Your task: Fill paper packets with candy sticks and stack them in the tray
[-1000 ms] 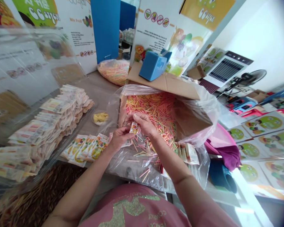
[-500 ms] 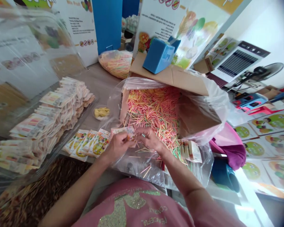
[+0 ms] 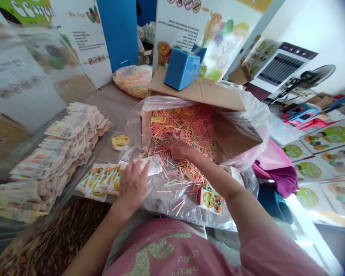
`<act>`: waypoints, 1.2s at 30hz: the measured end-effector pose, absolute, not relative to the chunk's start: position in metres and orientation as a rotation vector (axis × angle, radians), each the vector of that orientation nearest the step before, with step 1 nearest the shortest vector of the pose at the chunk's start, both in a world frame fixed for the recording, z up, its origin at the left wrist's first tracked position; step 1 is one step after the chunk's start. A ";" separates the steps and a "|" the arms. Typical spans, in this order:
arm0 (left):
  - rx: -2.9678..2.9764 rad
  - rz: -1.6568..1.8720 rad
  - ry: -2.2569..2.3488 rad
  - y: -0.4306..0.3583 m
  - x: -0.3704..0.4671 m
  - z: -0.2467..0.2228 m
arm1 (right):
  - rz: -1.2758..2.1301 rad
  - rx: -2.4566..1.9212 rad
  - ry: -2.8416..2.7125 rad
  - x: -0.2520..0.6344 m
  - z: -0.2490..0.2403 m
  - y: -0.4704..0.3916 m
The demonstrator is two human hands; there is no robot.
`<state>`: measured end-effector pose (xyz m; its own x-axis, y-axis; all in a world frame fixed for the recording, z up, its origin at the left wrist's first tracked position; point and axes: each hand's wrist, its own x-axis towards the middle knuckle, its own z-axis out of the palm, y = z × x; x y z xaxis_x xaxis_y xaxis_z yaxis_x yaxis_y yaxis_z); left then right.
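My right hand (image 3: 176,146) reaches into the tipped cardboard box (image 3: 235,134), its fingers spread on a heap of thin pink, yellow and green candy sticks (image 3: 186,119). My left hand (image 3: 133,184) lies palm down over a row of small printed packets (image 3: 99,180), fingers apart and partly covering the row's right end. By its fingertips is a pale packet (image 3: 155,165), lying flat. Whether the left fingers press on that packet I cannot tell. Loose sticks (image 3: 178,206) are scattered on the plastic sheet in front of the box.
A long stack of packets (image 3: 60,145) fills the left side. A small dish of yellow pieces (image 3: 120,141) stands behind the row. A blue tape dispenser (image 3: 182,69) sits on the box flap. Another printed packet (image 3: 211,201) lies at the front, near my right forearm.
My hands have parted from the packet they handled together. The right went forward into the candy sticks; the left moved down and left onto the packet row. The view shifted slightly.
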<state>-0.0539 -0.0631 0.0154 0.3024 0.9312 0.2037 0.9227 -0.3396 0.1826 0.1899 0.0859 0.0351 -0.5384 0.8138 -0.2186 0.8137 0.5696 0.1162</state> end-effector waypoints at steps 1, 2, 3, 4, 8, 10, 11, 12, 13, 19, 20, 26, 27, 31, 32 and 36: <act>2.513 0.370 1.712 -0.057 -0.043 0.015 | 0.010 1.306 2.557 0.186 0.032 0.089; 2.504 0.318 1.660 -0.051 -0.034 0.014 | 0.019 1.276 2.563 0.183 0.030 0.092; 2.491 0.273 1.621 -0.045 -0.028 0.012 | 0.033 1.252 2.574 0.182 0.027 0.093; 2.480 0.236 1.593 -0.040 -0.025 0.009 | 0.051 1.227 2.588 0.181 0.025 0.095; 2.508 0.185 1.537 -0.032 -0.029 -0.002 | 0.092 1.131 2.643 0.191 0.021 0.093; 2.532 0.231 1.540 -0.034 -0.033 -0.008 | 0.082 1.148 2.637 0.197 0.021 0.090; 2.535 0.265 1.544 -0.035 -0.034 -0.010 | 0.074 1.175 2.628 0.199 0.021 0.089; 2.532 0.297 1.549 -0.036 -0.034 -0.012 | 0.065 1.217 2.612 0.200 0.021 0.089; 2.524 0.324 1.558 -0.037 -0.034 -0.014 | 0.054 1.276 2.590 0.199 0.021 0.089; 2.444 0.469 1.580 -0.035 -0.036 -0.015 | -0.017 1.666 2.468 0.163 0.015 0.104; 2.428 0.475 1.580 -0.034 -0.037 -0.013 | -0.007 1.705 2.453 0.155 0.015 0.107; 2.386 0.392 1.626 -0.029 -0.037 -0.007 | -0.044 1.663 2.370 0.134 0.034 0.116; 2.391 0.390 1.636 -0.029 -0.036 -0.008 | -0.086 1.611 2.368 0.135 0.039 0.117; 2.451 0.401 1.651 -0.031 -0.033 -0.015 | -0.224 1.534 2.344 0.141 0.046 0.125; 2.462 0.400 1.652 -0.033 -0.033 -0.017 | -0.249 1.534 2.345 0.142 0.045 0.127; 2.461 0.401 1.642 -0.037 -0.033 -0.021 | -0.282 1.524 2.357 0.143 0.039 0.135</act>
